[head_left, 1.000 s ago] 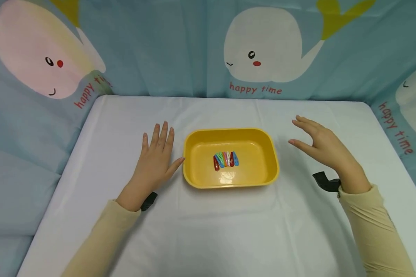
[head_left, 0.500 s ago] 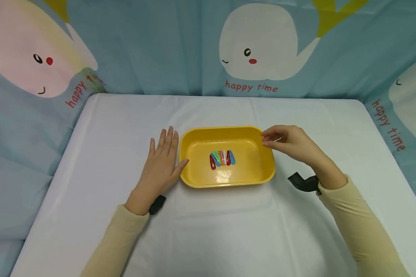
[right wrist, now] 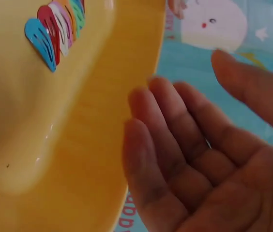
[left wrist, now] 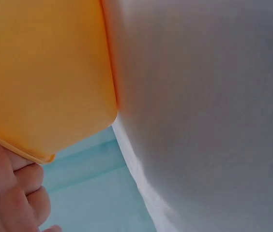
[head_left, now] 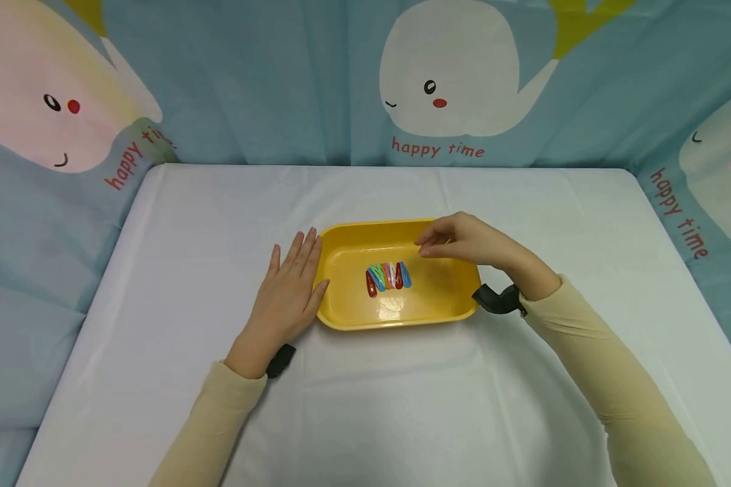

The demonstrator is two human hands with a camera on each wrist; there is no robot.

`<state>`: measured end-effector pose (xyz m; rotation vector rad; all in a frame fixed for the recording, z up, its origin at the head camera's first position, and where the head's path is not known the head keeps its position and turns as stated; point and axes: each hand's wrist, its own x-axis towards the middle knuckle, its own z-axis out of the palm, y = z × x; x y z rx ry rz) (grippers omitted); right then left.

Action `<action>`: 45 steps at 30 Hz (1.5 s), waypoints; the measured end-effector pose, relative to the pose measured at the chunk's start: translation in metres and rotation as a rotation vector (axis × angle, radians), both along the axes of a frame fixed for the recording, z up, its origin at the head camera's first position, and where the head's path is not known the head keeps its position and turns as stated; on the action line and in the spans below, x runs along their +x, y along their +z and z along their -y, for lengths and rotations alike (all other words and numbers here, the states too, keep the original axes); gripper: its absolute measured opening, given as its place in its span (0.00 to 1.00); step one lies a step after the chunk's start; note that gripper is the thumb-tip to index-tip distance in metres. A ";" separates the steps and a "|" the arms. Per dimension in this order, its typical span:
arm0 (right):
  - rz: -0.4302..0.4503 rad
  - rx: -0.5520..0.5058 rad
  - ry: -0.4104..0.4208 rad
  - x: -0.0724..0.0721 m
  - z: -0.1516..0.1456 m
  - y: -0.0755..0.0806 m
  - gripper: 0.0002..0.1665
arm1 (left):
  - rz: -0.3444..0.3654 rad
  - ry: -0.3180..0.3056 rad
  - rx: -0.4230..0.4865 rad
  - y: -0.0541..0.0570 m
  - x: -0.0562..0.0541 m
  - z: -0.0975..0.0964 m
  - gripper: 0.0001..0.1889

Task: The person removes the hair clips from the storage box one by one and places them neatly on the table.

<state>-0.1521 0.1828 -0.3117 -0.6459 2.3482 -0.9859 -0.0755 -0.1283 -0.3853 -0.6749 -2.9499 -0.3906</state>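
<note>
Yellow tray (head_left: pixel 435 297) on the white table (head_left: pixel 402 412), bright clips (head_left: pixel 390 276) inside, a hand at either end!
And what a glossy tray it is, a rounded rectangle with sloping walls, set squarely between the hands: the left hand (head_left: pixel 285 297) touches its left edge, fingers straight, while the right hand (head_left: pixel 472 241) hangs over its right end, fingers loosely bent, thumb apart, holding nothing. Down in the middle, the little clips line up side by side, red, blue, green, orange, pink and white among them, touched by neither hand, nearer the right fingertips.
</note>
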 end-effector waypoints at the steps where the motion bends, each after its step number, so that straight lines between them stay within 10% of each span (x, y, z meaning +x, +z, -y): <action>1: 0.017 0.007 0.026 -0.003 0.003 -0.001 0.16 | 0.003 0.001 -0.003 0.000 0.000 0.000 0.34; 8: 0.125 0.037 0.113 -0.022 0.015 -0.020 0.15 | 0.029 0.017 -0.012 0.002 0.001 -0.001 0.33; 45: 0.242 0.153 -0.147 -0.020 0.039 -0.056 0.03 | 0.045 0.021 0.005 0.000 0.002 -0.001 0.35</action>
